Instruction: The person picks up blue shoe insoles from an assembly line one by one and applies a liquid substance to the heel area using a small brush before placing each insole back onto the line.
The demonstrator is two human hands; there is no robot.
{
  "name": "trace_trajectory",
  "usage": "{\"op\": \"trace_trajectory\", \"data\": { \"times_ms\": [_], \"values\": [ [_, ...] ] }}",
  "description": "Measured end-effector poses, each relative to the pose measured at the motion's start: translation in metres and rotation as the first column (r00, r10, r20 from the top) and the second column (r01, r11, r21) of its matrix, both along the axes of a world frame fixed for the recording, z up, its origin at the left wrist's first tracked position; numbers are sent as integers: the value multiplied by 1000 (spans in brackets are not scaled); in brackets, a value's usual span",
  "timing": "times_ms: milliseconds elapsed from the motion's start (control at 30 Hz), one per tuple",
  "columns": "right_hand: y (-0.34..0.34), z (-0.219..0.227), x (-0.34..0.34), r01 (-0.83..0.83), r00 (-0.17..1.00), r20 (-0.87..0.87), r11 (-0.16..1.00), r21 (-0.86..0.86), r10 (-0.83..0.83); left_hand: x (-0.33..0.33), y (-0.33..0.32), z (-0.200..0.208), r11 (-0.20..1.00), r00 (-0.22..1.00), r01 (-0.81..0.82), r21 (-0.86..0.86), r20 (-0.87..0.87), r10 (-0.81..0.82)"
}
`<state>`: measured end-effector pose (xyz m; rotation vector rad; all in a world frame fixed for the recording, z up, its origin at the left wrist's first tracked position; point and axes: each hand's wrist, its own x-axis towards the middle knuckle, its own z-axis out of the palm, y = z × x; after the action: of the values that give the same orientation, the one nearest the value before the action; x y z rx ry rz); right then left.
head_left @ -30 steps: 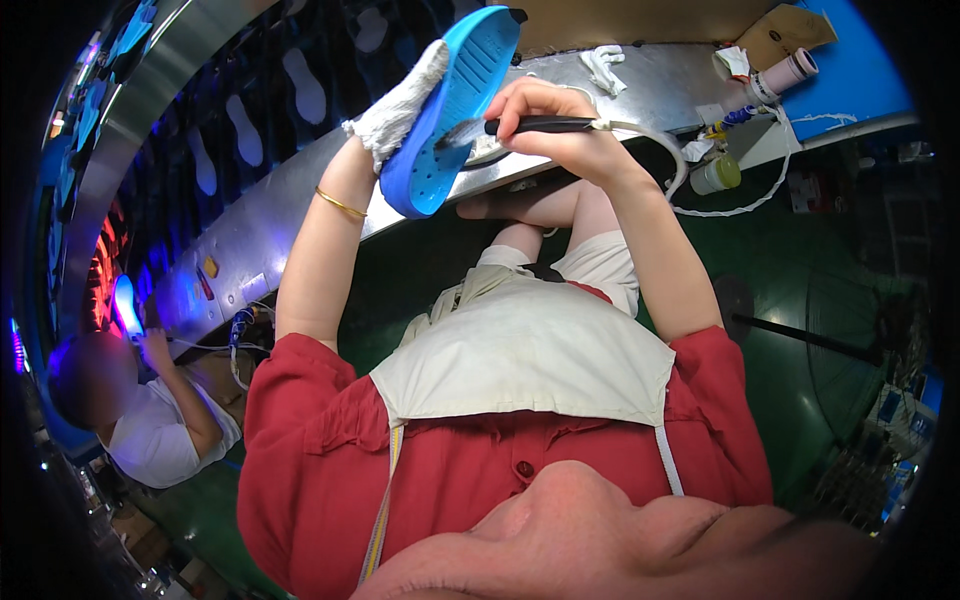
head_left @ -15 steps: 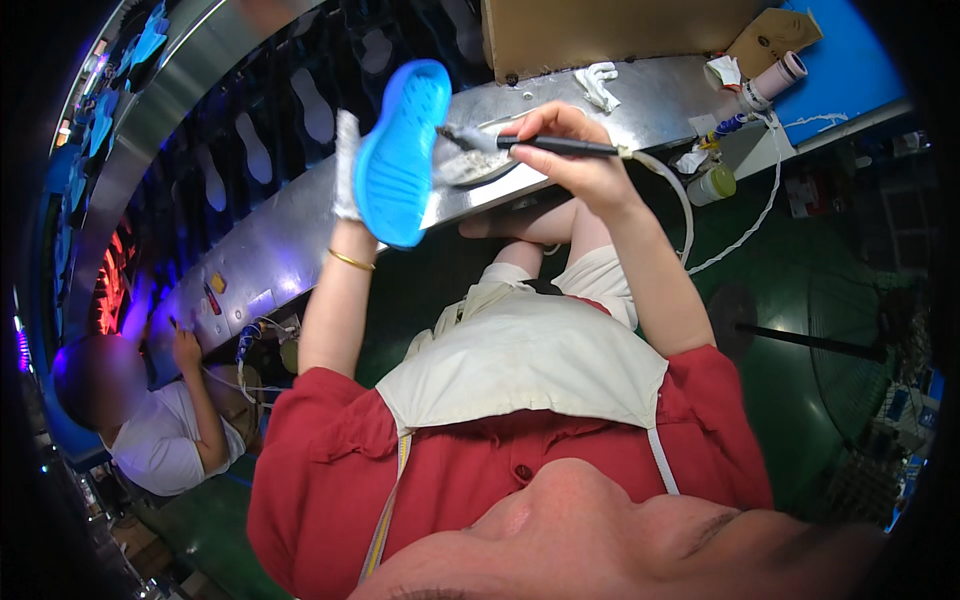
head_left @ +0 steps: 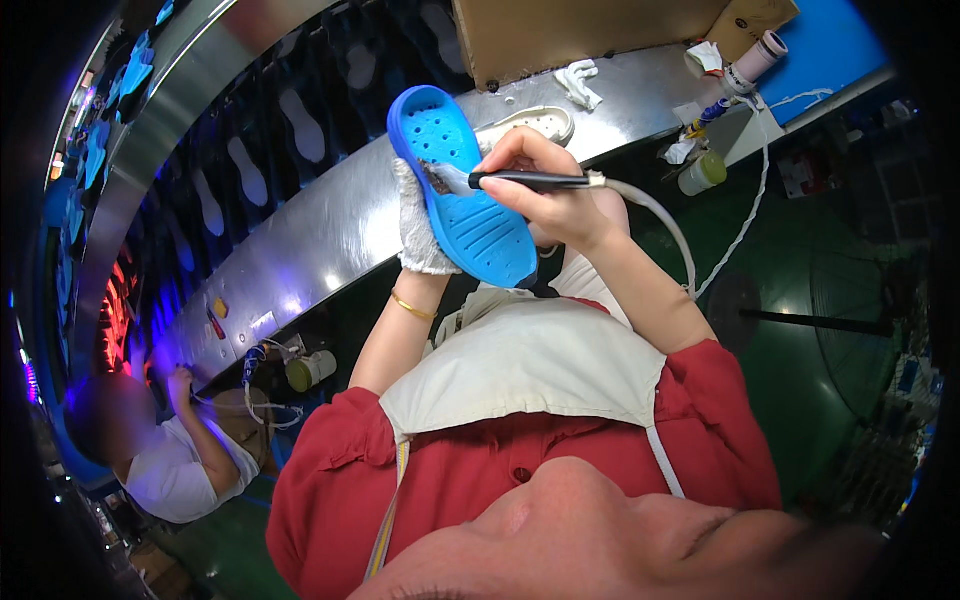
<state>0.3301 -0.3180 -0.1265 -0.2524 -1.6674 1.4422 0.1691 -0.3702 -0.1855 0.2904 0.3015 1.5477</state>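
Observation:
A bright blue shoe sole (head_left: 485, 240) is held up over the near edge of the metal bench, tilted, its ridged and hole-marked face in view. My left hand (head_left: 415, 225), in a white knit glove, grips it from behind and along its left edge; most of the fingers are hidden. My bare right hand (head_left: 560, 212) pinches a black-handled brush (head_left: 545, 181), which has a pale hose running from its back end. The dark bristles rest against the sole near its left edge, around the middle. Partly hidden behind the sole, a white sole with holes (head_left: 540, 122) lies on the bench.
Beyond the metal bench (head_left: 340, 215), a dark conveyor carries several soles (head_left: 300, 125). A cardboard box (head_left: 590, 35), crumpled white glove (head_left: 577, 85), pink cylinder (head_left: 762, 55) and jar with a yellow-green lid (head_left: 703, 174) stand rightward. A co-worker (head_left: 190, 460) sits at left.
The blue sole has come closer to me and turned, its top now leaning left. My left hand moved right and nearer with it. The brush now reaches onto the sole's face.

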Motion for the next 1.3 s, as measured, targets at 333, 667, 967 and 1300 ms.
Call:
{"op": "trace_trajectory", "data": {
  "times_ms": [333,667,967,1300],
  "values": [
    [-12,9,-1,51,970,228,989,138,-82,-21,8,5,996,994,-89,16,-63,90],
    [-11,-4,-2,60,972,230,997,-57,-45,-44,15,23,994,991,-106,20,-79,107],
    [-7,-3,-7,-58,993,88,975,-213,78,-43,16,37,995,992,-104,1,-69,104],
    [-30,-4,-9,34,998,62,995,-91,-29,-10,6,43,973,941,-232,-2,-255,223]
  ]
}}
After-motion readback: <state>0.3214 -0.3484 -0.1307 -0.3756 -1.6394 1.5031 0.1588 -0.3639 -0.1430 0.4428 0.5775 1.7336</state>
